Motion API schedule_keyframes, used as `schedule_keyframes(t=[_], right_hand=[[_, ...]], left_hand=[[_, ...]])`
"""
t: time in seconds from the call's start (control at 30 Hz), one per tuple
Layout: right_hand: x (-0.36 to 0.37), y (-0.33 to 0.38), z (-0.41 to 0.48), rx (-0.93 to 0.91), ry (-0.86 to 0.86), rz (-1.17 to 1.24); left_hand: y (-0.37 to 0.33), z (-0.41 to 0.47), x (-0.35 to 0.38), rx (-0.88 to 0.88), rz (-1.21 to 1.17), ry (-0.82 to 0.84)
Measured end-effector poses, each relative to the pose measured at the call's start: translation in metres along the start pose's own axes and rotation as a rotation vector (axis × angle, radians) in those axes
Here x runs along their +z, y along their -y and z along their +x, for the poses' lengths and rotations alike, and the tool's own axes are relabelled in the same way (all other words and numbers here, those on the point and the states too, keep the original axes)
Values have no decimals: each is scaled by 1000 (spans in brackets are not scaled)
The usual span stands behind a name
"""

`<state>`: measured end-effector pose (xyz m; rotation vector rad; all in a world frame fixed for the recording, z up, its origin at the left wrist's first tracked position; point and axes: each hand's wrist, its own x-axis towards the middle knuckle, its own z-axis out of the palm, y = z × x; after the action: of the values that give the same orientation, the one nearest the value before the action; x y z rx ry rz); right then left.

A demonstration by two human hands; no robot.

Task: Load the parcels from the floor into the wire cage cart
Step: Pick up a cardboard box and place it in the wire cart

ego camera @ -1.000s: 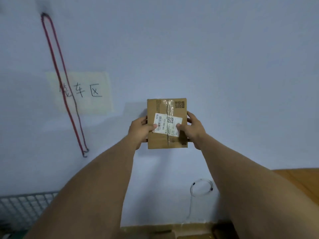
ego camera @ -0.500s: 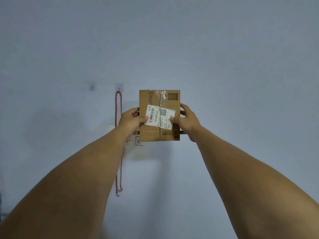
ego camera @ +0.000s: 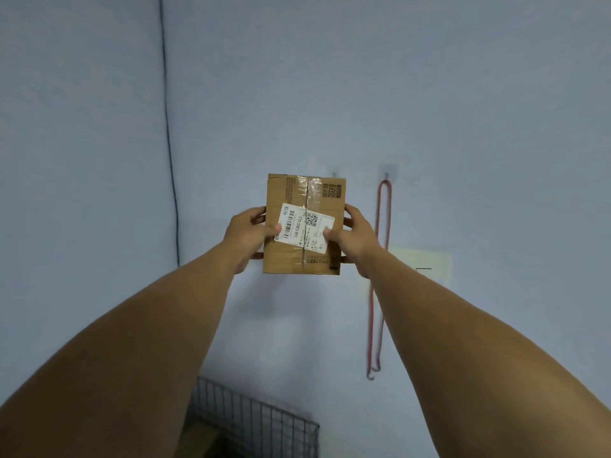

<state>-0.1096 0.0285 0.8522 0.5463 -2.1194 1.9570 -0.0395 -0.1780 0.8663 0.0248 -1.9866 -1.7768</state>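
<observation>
Both hands hold the cardboard parcel (ego camera: 304, 226) up before the wall: left hand (ego camera: 246, 238) and right hand (ego camera: 355, 238) fingers grip its side edges, well above the wire cage cart (ego camera: 258, 421).

"538-538G-013" and "标快" on parcel label (ego camera: 305, 227)

Only 1 view is given, from a wide-angle camera on the person's head, so nothing is shared with a second view. It faces a pale blue painted wall (ego camera: 429, 94) nearly head-on, filling most of the frame, with straight lines bowed by the lens. Both bare forearms run from the lower corners toward the centre, close to the lens. The grey wire mesh cage cart (ego camera: 258, 424) shows at the bottom edge, seen from above.
</observation>
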Motion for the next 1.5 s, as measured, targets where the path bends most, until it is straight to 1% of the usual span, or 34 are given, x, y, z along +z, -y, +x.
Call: schedule_keyframes(t=[0.2, 0.3, 0.43, 0.57, 0.7, 0.87, 0.97, 1.03, 1.2, 1.27, 1.4, 1.5], right_hand=[[139, -26, 26, 21, 155, 51], [195, -56, 42, 79, 218, 58], [257, -111, 73, 164, 267, 71], [309, -173, 101, 254, 283, 4], [334, -240, 114, 372, 265, -49], [330, -340, 107, 606, 203, -79], [329, -412, 93, 741, 145, -97], [328, -462, 78, 831, 95, -116], [336, -589, 33, 1046, 0, -187], [349, -640, 13, 1113, -35, -189], [383, -741, -32, 1210, -89, -170], [411, -813, -63, 1224, -37, -265]], left_hand=[[40, 23, -120, -36, 45, -149], [74, 43, -164, -81, 67, -193], [137, 84, -206, -144, 79, -213], [211, 126, -231, -281, 78, -213], [279, 158, -238, -397, 105, -137], [380, 182, -221, -542, 113, 15], [459, 187, -205, -610, 137, 118], [517, 185, -193, -638, 194, 180], [661, 178, -173, -789, 270, 372], [717, 173, -170, -845, 258, 399], [830, 149, -172, -957, 277, 402], [913, 125, -174, -1011, 318, 393]])
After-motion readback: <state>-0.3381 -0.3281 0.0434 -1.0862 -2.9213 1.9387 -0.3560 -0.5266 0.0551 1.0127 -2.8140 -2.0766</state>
